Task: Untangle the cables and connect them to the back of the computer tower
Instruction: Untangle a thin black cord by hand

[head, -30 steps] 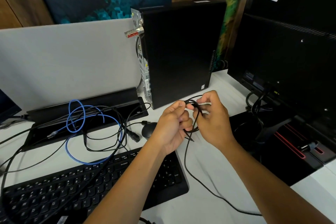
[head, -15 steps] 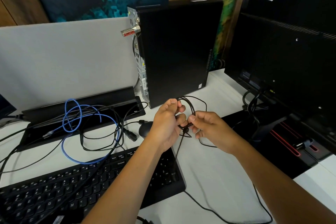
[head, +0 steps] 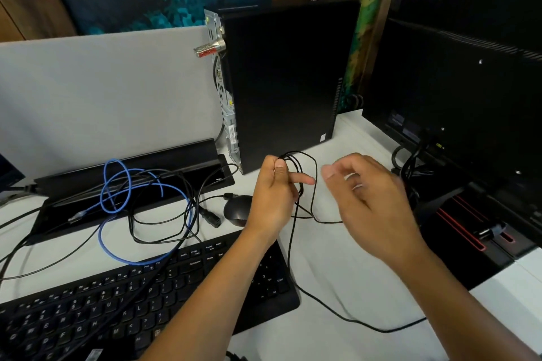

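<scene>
Half a second earlier both hands had met on the coiled black cable; now the right hand [head: 372, 202] had let go and drawn away to the right, its fingers loosely spread and holding nothing, blurred in the frame. The left hand [head: 272, 199] alone gripped the thin black cable [head: 305, 173], thumb pressed over the small loops with the forefinger pointing toward the right hand. A longer loop of the cable had dropped open between the two hands, and its tail ran down past the left wrist and across the desk [head: 337, 267] beneath the right forearm.

One monitor [head: 457, 91] stood to the right of the right hand, seen from its back, on one stand with red stripes [head: 469, 228]. One gray divider panel [head: 102, 91] rose beyond and to the left of the left hand. One computer tower [head: 281, 82] stood upright just beyond both hands, its port side facing left with one cable already hanging from it. One keyboard [head: 117, 308] lay under the left forearm, nearer the person. One black cable tray [head: 132, 176] sat to the left of the left hand, against the foot of the panel.

Left of the left hand lay a tangle: one blue cable [head: 117, 193] in loops, and several black cables [head: 164, 231] crossing it, too knotted to count. One black power plug [head: 209, 217] lay at the tangle's right edge, and one mouse [head: 237, 208] sat just left of the left hand, touching its outline.
</scene>
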